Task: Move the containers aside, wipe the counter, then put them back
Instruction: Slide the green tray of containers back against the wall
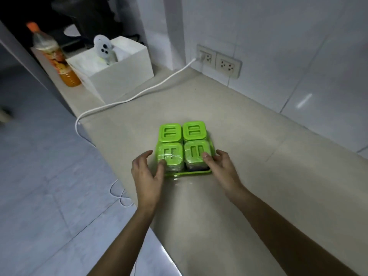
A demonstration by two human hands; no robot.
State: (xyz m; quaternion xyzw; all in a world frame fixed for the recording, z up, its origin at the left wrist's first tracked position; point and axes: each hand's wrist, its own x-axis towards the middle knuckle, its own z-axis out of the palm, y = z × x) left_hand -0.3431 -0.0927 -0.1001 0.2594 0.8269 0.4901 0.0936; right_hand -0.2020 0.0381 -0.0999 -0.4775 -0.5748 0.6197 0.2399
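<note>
We have four small square containers with bright green plastic lids (pixel 184 144) sitting two by two in a shallow green plastic tray (pixel 196 172), all of it on the pale beige stone counter (pixel 249 136), roughly midway between the counter's front edge and the white tiled wall. The near pair looks wrapped in clear film, which shines on the lids. We judge the set light and rigid, the plastic hard but not fragile; the film and glossy lids are likely slippery, and four loose tubs could shift or topple if we lift by a lid. The safer hold is the tray itself, by its left and right rims, so that everything travels as one piece.

Our left hand (pixel 148 172) is at the tray's near left corner, fingers spread and loosely curled, the thumb lying on the near left lid and the fingers beside the tray's left side. Our right hand (pixel 221 166) is at the near right corner, also spread, thumb tip touching the near right lid. Neither hand has closed on anything; whether the fingers touch the tray rim we cannot tell. The containers lie just ahead of and between both hands, so we need only slide the fingers under the rims.
</note>
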